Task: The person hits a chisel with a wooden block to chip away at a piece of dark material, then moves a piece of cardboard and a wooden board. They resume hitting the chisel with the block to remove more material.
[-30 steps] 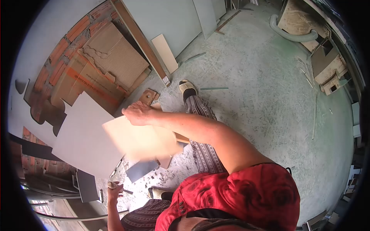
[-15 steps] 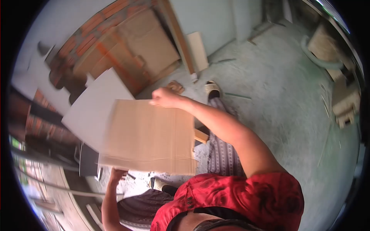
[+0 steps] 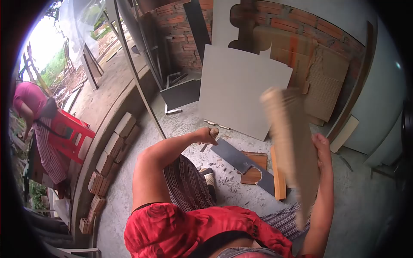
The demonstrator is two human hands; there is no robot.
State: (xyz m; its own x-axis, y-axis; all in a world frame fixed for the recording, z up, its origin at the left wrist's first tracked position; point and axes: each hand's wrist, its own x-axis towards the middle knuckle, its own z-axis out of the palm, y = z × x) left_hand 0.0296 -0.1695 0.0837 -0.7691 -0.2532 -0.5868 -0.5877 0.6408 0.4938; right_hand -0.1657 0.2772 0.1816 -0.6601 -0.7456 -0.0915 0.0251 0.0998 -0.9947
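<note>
My left hand (image 3: pixel 207 136) is closed around a chisel with a round wooden handle end (image 3: pixel 214 131), its narrow blade (image 3: pixel 203 148) pointing down. My right hand (image 3: pixel 322 149) grips the edge of a brown cardboard sheet (image 3: pixel 292 150), which stands tilted nearly edge-on and is smeared by motion. Below the hands lies a dark grey board (image 3: pixel 234 155) with a jagged notch near its right end. It rests across a brown wooden piece (image 3: pixel 254 165). A light timber bar (image 3: pixel 278 178) lies beside it, partly behind the cardboard.
A large pale panel (image 3: pixel 241 86) leans at the back, beside more cardboard (image 3: pixel 329 81) against the brick wall. Chips litter the floor around the board. Bricks (image 3: pixel 114 146) line a ledge at left. Beyond it a person in pink (image 3: pixel 32 101) bends by a red plastic stool (image 3: pixel 71 135).
The view has swung left. The cardboard turned from broad face to nearly edge-on and moved to the right side. My left hand is now away from the cardboard; my right still holds it.
</note>
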